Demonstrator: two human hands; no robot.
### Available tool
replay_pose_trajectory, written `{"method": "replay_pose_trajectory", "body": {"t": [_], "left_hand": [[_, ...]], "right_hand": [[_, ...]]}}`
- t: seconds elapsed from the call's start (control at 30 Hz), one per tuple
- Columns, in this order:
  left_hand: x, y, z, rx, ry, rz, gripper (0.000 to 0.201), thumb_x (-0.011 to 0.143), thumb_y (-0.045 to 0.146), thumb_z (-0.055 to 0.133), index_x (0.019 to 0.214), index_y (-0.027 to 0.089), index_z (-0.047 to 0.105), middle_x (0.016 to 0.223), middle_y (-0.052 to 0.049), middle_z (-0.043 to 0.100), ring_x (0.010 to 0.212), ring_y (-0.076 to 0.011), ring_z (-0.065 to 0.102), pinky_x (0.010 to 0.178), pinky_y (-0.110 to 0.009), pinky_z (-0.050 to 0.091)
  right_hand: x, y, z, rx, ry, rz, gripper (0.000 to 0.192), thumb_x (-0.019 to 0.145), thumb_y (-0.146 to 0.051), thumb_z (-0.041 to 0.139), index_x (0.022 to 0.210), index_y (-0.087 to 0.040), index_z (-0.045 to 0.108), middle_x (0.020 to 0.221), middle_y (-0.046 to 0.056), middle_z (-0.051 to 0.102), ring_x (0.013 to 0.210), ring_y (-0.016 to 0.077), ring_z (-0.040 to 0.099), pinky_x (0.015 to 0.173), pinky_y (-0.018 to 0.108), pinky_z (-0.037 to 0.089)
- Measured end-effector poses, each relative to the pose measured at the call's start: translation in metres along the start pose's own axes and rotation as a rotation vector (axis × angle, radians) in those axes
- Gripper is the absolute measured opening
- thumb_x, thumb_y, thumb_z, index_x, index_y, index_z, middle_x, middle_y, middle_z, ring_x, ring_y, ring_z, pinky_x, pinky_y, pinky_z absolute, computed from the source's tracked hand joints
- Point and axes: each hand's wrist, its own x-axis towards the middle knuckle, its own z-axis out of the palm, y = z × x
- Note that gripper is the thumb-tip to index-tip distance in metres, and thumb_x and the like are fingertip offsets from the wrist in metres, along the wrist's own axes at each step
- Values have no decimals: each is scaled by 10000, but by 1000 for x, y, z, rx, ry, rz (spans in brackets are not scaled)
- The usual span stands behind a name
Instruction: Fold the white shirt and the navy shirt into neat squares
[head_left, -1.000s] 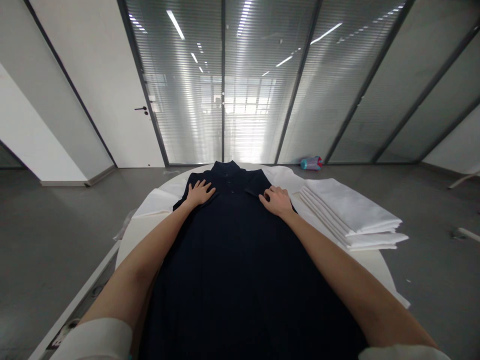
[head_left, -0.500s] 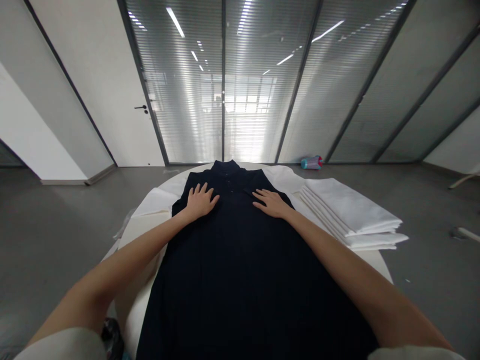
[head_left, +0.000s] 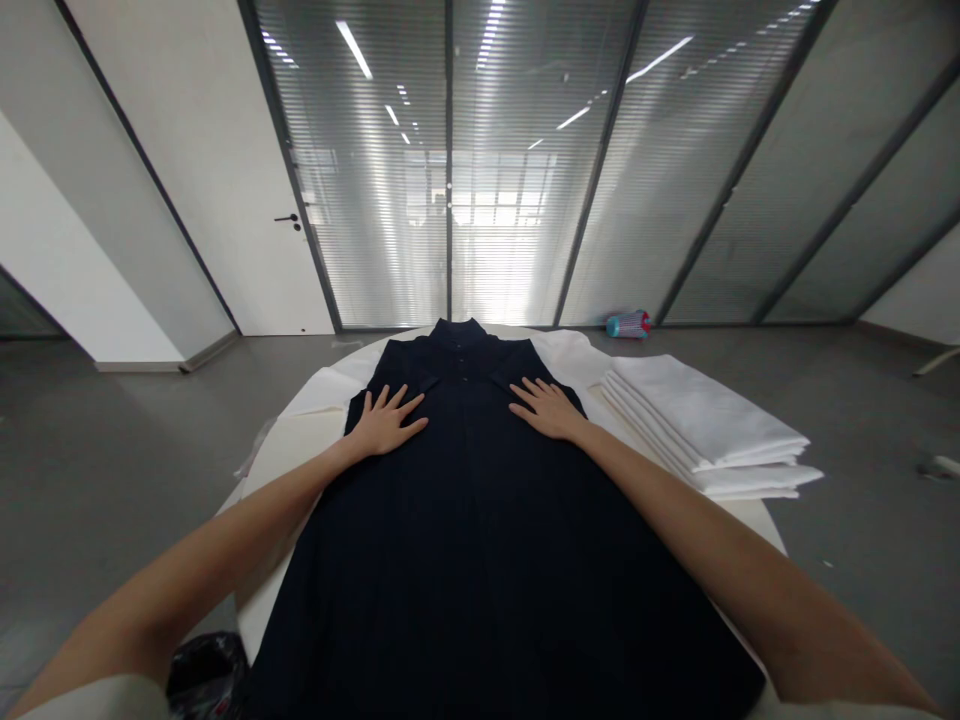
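Note:
A dark navy garment with a stand-up collar and a short row of buttons lies spread over a white table, its collar at the far end. My left hand rests flat on the upper left of the garment, fingers spread. On the upper right, my right hand lies palm down with its fingers stretched out. Neither hand grips the cloth. The garment's lower end runs out of view at the bottom.
Folded white cloths are stacked on the table's right side. More white cloth lies at the left. A black bag is at the lower left. A blue and red bundle sits on the floor by the glass wall.
My left hand has slid left and a little toward me across the garment. My right hand has barely moved. The view has shifted slightly.

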Motion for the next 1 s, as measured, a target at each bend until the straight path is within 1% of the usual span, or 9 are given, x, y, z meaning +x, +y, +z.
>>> {"method": "replay_pose_trajectory", "body": {"t": [0.27,0.57,0.7,0.77,0.8,0.87,0.93,0.97,1.0], "left_hand": [[-5,-2,5,31,11,12,685,945,692,274,1550,371,256,1637,-53,185,1485,-426,116,1142,-672,93],[-15,6,-3,73,-33,3,679,961,665,254,1563,352,220,1641,-80,163,1480,-439,125,1140,-668,106],[-19,6,-3,72,-22,7,708,957,677,233,1577,353,125,1639,-85,171,1475,-447,139,1131,-672,124],[-18,6,-7,81,-21,25,747,946,695,239,1581,342,69,1629,-105,202,1464,-454,179,1121,-671,150],[-17,5,-11,95,-35,39,771,933,713,254,1582,339,71,1620,-119,229,1451,-460,219,1115,-669,163],[-11,5,-23,118,-101,58,807,899,754,289,1577,334,162,1577,-144,331,1400,-463,340,1103,-666,184],[4,4,-38,99,-139,62,793,880,770,319,1534,321,336,1497,-145,465,1334,-438,449,1101,-636,223],[14,5,-45,68,-119,67,766,879,759,342,1494,309,422,1461,-137,510,1312,-419,480,1103,-607,249],[26,6,-51,17,-71,79,726,883,731,376,1449,293,493,1436,-127,539,1302,-398,495,1106,-569,278]], "right_hand": [[-11,-4,3,0,32,-3,816,917,-747,109,1557,-277,300,1620,79,254,1479,358,220,1189,525,190],[-18,-8,1,-5,24,-1,811,915,-749,117,1557,-287,296,1622,57,251,1481,338,224,1194,515,186],[-21,-9,0,-7,19,4,802,921,-740,126,1558,-282,295,1625,62,244,1485,337,214,1196,509,179],[-21,-9,0,-6,12,4,806,921,-742,126,1561,-278,287,1626,68,238,1487,334,208,1198,507,174],[-21,-9,0,-5,11,2,810,919,-745,125,1561,-278,285,1626,70,236,1487,334,205,1198,508,173],[-20,-8,0,-1,10,-9,820,913,-755,127,1560,-278,288,1626,72,235,1487,340,204,1195,515,178],[-20,-7,0,4,7,-22,826,906,-764,137,1557,-281,297,1623,72,244,1483,350,210,1188,524,190],[-20,-6,0,7,7,-27,827,904,-767,143,1556,-283,299,1621,70,249,1481,353,214,1186,527,195],[-20,-6,0,10,10,-29,824,903,-767,147,1555,-286,301,1620,68,255,1480,355,218,1183,530,199]]}}
